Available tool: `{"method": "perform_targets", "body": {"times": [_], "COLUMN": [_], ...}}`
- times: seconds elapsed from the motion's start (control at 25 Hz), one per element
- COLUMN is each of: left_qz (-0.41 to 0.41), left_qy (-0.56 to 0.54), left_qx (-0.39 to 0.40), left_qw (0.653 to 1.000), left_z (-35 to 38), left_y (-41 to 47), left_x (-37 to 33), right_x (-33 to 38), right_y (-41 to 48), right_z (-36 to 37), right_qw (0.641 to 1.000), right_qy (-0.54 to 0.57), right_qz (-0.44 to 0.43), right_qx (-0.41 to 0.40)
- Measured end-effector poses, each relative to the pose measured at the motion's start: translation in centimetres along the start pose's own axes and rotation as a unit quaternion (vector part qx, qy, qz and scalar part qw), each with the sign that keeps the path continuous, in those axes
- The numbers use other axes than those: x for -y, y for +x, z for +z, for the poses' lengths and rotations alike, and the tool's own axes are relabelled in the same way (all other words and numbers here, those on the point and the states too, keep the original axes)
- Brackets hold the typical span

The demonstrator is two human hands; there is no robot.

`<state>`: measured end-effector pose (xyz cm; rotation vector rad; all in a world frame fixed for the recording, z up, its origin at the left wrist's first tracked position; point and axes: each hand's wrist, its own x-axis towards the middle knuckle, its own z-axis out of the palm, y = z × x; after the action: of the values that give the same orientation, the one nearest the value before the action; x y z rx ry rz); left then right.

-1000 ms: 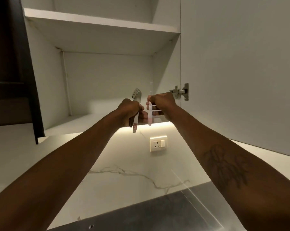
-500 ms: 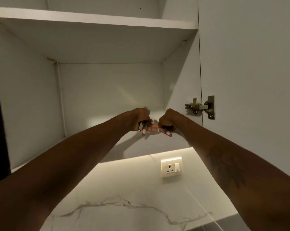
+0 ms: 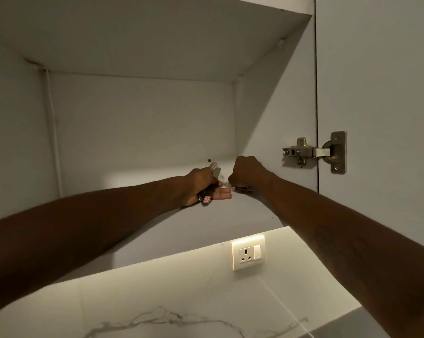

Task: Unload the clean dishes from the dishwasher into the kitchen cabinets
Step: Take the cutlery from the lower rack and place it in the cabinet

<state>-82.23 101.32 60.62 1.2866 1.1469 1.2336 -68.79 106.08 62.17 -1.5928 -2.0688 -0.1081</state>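
Both my arms reach into the open white wall cabinet, hands low over its bottom shelf [image 3: 206,230]. My left hand [image 3: 196,186] grips a fork [image 3: 214,167] with a dark handle and a red sticker at its end; the tines point up and toward the back wall. Close to its right, my right hand [image 3: 247,172] is curled with knuckles up on a piece of metal cutlery [image 3: 243,189] that lies against the shelf. Most of that piece is hidden under the hand.
The cabinet door [image 3: 376,93] stands open on the right with a metal hinge [image 3: 313,152]. An upper shelf [image 3: 157,32] spans overhead. Below the cabinet, a lit marble backsplash [image 3: 157,301] carries a wall socket [image 3: 248,252].
Both hands moved from the cabinet's front edge deeper inside and down to the bottom shelf. The cutlery in my right hand went from upright to lying low against the shelf.
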Motion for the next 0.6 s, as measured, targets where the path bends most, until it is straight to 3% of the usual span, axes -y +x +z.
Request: {"method": "perform_targets", "body": {"times": [0.24,0.6], "left_qz": [-0.006,-0.013], "left_qy": [-0.008,-0.024], "left_qx": [0.029,-0.015], "left_qw": [1.0,1.0], "left_z": [-0.6,-0.4], "left_y": [0.9,-0.2], "left_x": [0.1,-0.3], "right_x": [-0.3,-0.4], "right_y": [0.7,-0.5], "right_z": [0.5,0.5], "right_qw": [0.997,0.988], "right_qy": [-0.072,-0.136], "right_qz": [-0.015,-0.039], "right_qx": [-0.013,-0.065]}}
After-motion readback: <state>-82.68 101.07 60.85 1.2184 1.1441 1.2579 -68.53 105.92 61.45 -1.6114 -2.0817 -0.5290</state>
